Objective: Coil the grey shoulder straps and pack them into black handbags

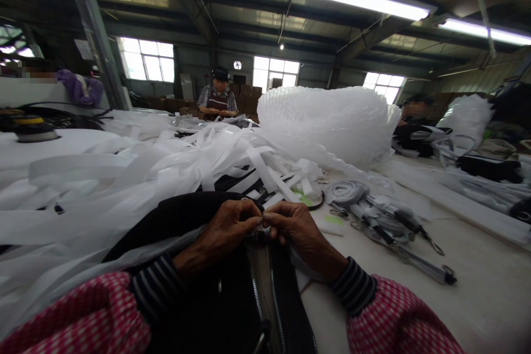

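A black bag (194, 298) lies in front of me, its long zipper (255, 282) parted so that a brownish lining shows between the teeth. Above the far end of that zipper, my left hand (232, 227) and my right hand (296, 232) meet, thumbs and forefingers pinched together. Whatever small piece sits between the fingertips is too small to make out. A dark fitting (260, 237) on the bag shows just below the fingers. Near the bottom edge a metal ring or clip (262, 337) rests on the bag.
White plastic strips (232, 149) are heaped across the table beyond and left of the bag. A large roll of bubble wrap (327, 121) stands behind. Coiled straps with metal hooks (385, 221) lie to the right. Across the table sits another person (218, 97).
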`<state>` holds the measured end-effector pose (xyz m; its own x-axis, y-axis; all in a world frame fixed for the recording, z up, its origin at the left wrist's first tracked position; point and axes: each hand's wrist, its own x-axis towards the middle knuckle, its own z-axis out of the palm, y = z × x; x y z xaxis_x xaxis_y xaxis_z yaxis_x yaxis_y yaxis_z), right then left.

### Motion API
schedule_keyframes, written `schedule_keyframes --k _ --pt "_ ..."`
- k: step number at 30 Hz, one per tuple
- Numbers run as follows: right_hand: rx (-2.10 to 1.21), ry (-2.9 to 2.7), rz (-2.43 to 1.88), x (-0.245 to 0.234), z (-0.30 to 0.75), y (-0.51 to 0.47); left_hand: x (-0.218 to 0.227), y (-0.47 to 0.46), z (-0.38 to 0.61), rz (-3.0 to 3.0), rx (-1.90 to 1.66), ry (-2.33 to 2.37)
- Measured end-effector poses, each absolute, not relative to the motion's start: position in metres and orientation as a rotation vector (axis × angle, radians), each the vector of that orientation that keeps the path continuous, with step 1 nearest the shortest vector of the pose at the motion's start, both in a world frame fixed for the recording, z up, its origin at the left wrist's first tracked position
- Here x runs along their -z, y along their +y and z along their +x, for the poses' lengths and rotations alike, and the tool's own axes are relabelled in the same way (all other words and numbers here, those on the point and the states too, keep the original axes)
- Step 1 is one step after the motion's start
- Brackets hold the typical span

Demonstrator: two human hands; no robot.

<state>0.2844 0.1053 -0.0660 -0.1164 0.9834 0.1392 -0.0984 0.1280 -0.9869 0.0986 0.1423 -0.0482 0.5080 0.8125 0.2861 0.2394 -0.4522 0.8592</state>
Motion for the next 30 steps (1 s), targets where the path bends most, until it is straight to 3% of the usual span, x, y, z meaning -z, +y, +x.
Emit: schedule_keyframes --k 30 --pt "-1.214 -1.275 -0.964 0.0655 0.284 0.1033 0.0523 0.1456 0.0967 1.916 -0.919 0.857"
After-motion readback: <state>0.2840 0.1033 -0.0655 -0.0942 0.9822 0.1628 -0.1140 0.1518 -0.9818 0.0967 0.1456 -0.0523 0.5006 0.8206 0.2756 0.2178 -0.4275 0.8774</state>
